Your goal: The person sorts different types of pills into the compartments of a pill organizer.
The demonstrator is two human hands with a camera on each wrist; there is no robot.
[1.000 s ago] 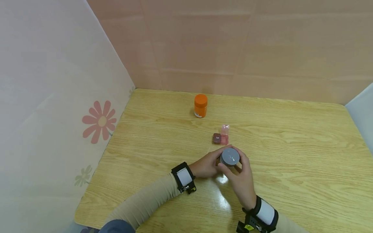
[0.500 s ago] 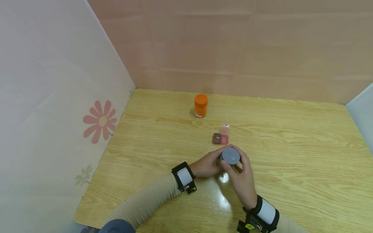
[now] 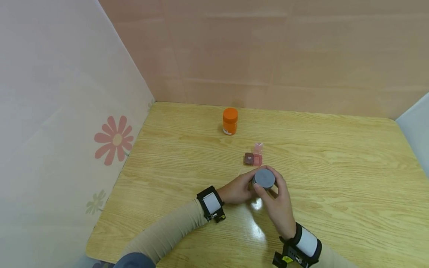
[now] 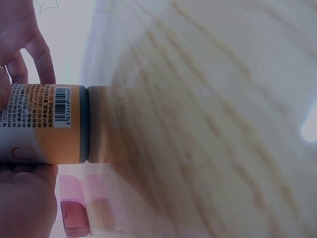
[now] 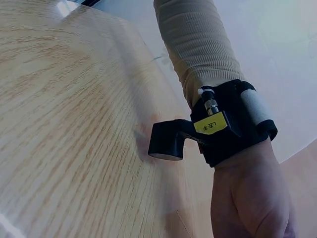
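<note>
A bottle with a grey lid (image 3: 264, 178) stands on the table between both hands. In the left wrist view the bottle's body (image 4: 62, 141) shows an orange and white label with a barcode, and its base meets the tabletop. My left hand (image 3: 238, 188) holds the bottle's body from the left. My right hand (image 3: 279, 206) grips the lid, thumb on the near side and fingers round the right and far side. Just beyond lie a small pink see-through case (image 3: 257, 159), its flap folded back, and a dark brown square piece (image 3: 249, 158) with white lettering touching it.
An orange bottle (image 3: 230, 121) with an orange lid stands farther back on the wooden table (image 3: 335, 167). A pinkish wall covering (image 3: 234, 48) rises behind, with a white flowered one (image 3: 67, 111) at left. Both wrists wear camera straps (image 3: 211, 204).
My right thumb has moved slightly up and right, from below the lid's near edge onto it. The left hand and the bottle stay in place.
</note>
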